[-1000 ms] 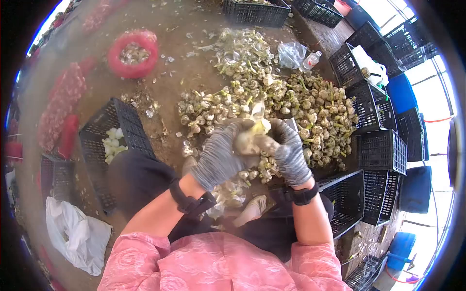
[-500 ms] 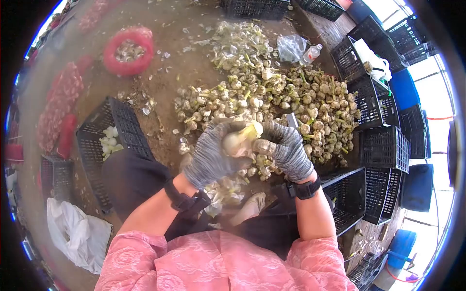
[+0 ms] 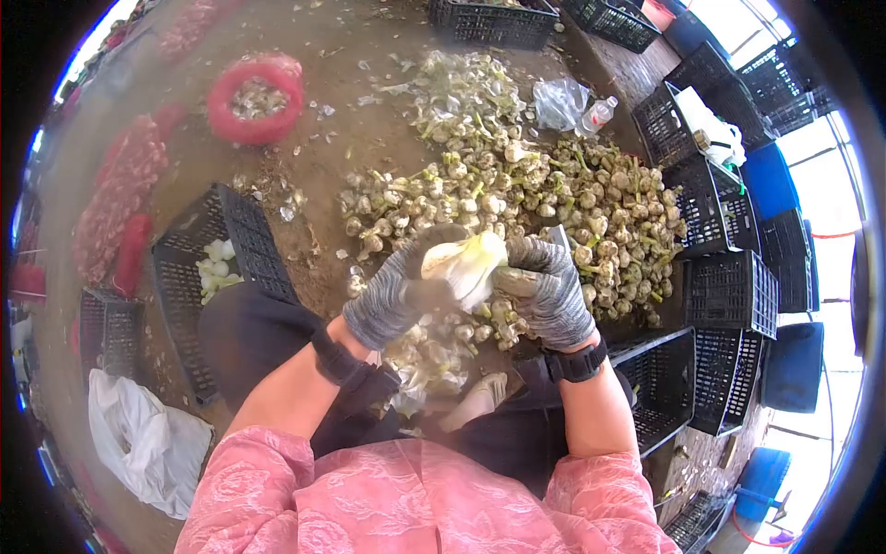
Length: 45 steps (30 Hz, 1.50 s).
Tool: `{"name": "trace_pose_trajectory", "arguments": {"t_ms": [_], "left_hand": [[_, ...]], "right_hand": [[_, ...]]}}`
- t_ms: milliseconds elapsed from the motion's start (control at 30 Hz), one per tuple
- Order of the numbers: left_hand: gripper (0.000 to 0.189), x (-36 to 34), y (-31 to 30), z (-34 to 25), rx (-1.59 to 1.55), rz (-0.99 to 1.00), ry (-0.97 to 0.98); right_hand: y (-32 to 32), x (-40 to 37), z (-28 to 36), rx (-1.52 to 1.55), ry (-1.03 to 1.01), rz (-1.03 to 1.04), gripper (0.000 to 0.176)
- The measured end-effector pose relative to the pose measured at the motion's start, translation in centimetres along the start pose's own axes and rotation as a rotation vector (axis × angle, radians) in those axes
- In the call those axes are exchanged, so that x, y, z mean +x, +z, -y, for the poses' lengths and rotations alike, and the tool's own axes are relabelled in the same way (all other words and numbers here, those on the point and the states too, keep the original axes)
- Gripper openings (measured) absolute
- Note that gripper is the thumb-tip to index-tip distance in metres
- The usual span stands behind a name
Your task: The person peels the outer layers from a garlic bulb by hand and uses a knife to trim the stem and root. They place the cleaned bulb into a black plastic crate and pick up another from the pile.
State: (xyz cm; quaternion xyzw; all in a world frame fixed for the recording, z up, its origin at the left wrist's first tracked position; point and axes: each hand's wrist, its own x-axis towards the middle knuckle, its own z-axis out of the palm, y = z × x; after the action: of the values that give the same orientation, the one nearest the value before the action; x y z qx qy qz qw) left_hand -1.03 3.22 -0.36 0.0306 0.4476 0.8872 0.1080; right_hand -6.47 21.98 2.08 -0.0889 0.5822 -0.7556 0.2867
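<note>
Both my hands wear grey knitted gloves and meet in front of me above the heap. Closed round a pale garlic bulb [image 3: 459,265] is my left hand [image 3: 392,294], with the cut stem end pointing up and right. My right hand [image 3: 554,291] is closed too, its thumb and fingertips against the bulb's right side, where loose whitish skin hangs. The flat metal blade of a knife [image 3: 558,236] sticks up beside the right fingers; its handle is hidden in that hand. Beneath and beyond the hands lies a heap of unpeeled garlic [image 3: 609,217].
A black crate [image 3: 221,268] with white peeled bulbs stands by my left knee. Stacked black crates [image 3: 729,291] line the right. Loose skins [image 3: 471,92], a plastic bottle [image 3: 598,114], a red net bag [image 3: 254,97] and a white sack [image 3: 148,443] lie around.
The bulb has turned in my left hand, and more loose skin now hangs from its underside. My right fingers have shifted slightly down along its side. The view has moved a little.
</note>
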Motion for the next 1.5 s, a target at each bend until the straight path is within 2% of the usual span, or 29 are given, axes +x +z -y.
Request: {"name": "trace_pose_trajectory", "arguments": {"t_ms": [67,133,200,267,300,367,400,433,500,567,667,733,800,833,867,900,967,1000,1033,1100,1133,1200,1233,1267,1300,1367,1400,1433,1500], "left_hand": [[0.073,0.1,-0.4,0.2,-0.234,0.115,-0.04],[0.057,0.7,0.0,0.2,0.23,0.146,0.184],[0.043,0.9,0.4,-0.3,0.434,0.195,0.287],[0.037,0.7,0.4,-0.6,-0.055,0.033,-0.057],[0.037,0.6,0.2,-0.5,-0.056,0.037,-0.052],[0.068,0.5,-0.2,0.0,0.16,-0.036,-0.026],[0.073,0.4,0.2,0.1,0.107,-0.041,0.002],[0.073,0.3,0.3,0.4,0.107,-0.045,0.005],[0.08,0.1,0.3,1.1,0.154,-0.105,0.141],[0.082,0.3,0.2,1.1,0.168,-0.118,0.172],[0.075,-0.2,0.2,0.9,0.064,-0.122,0.202],[0.069,-0.3,0.3,-0.2,0.045,-0.117,0.096],[0.067,0.1,-0.3,-0.6,0.075,-0.055,0.041],[0.067,0.2,-0.6,-0.7,0.112,0.006,0.023],[0.067,-0.1,-0.6,-1.0,-0.042,-0.019,-0.081],[0.067,-0.2,-0.5,-0.9,-0.04,-0.019,-0.084],[0.072,-0.2,-0.3,-0.4,-0.189,-0.141,-0.048],[0.075,0.1,-0.5,-0.1,0.107,-0.181,0.069],[0.075,0.1,-0.3,0.1,0.106,-0.18,0.07],[0.074,-0.2,0.0,0.4,0.087,-0.134,0.182],[0.073,-0.3,0.1,0.6,0.056,-0.113,0.219],[0.072,-0.4,-0.3,-0.6,0.05,-0.071,0.121],[0.071,-0.6,-0.2,-1.3,0.041,-0.031,0.027],[0.06,-1.1,0.4,-2.3,-0.08,0.017,-0.005],[0.06,-1.0,0.1,-2.0,-0.083,0.016,-0.007],[0.063,-0.8,-0.8,-1.1,-0.08,0.193,0.064],[0.066,-1.1,-0.8,-1.2,0.181,0.215,0.151],[0.066,-1.4,-0.9,-1.1,0.178,0.212,0.151],[0.072,-1.8,-1.3,-0.4,-0.079,0.203,0.052]], "right_hand": [[0.4,0.1,0.4,0.119,0.031,0.034,0.018],[0.1,0.2,0.2,0.062,0.019,0.047,0.017],[-0.2,0.4,-0.4,0.021,0.018,0.075,0.017],[0.0,0.7,-0.6,0.1,0.086,-0.051,0.021],[0.2,0.6,-0.5,0.096,0.082,-0.051,0.021],[1.0,0.6,0.0,0.138,0.051,-0.057,0.023],[1.8,0.4,0.4,0.104,-0.006,-0.058,0.027],[1.7,0.4,0.4,0.104,-0.004,-0.053,0.027],[1.4,0.3,0.3,-0.311,-0.003,-0.051,0.028],[1.9,0.0,0.1,-0.332,-0.072,-0.047,0.027],[2.5,-0.5,0.4,-0.323,-0.127,-0.067,0.024],[2.3,-0.9,0.7,-0.051,0.034,0.017,0.028],[2.1,-1.2,1.0,0.077,0.035,0.087,0.026],[2.0,-1.1,0.9,0.031,-0.002,0.109,0.026],[2.0,-1.0,0.8,-0.013,-0.04,0.129,0.026],[1.9,-0.9,0.7,-0.057,-0.079,0.147,0.026],[2.3,-0.9,0.8,0.367,0.207,0.078,0.03],[1.9,-1.0,0.2,0.166,0.062,0.092,0.029],[1.8,-1.0,0.0,-0.036,-0.081,0.076,0.028],[2.0,-1.1,0.4,0.052,0.104,0.083,0.026],[1.7,-1.5,0.5,0.164,0.102,0.113,0.03],[-0.7,-1.2,-2.7,0.061,0.04,0.1,0.032],[-0.9,-1.7,-2.7,0.065,0.038,0.035,0.035],[-1.0,-2.2,-2.8,0.068,0.035,-0.03,0.038],[-0.9,-2.6,-2.6,0.071,0.033,-0.094,0.041],[-0.2,-2.0,-1.9,0.573,0.029,0.01,0.062],[-0.7,-1.4,-2.1,0.69,-0.014,0.185,0.068],[-0.9,-1.2,-2.2,0.69,-0.009,0.185,0.068],[-0.5,-1.2,-1.9,0.797,0.001,0.137,0.069]]}}
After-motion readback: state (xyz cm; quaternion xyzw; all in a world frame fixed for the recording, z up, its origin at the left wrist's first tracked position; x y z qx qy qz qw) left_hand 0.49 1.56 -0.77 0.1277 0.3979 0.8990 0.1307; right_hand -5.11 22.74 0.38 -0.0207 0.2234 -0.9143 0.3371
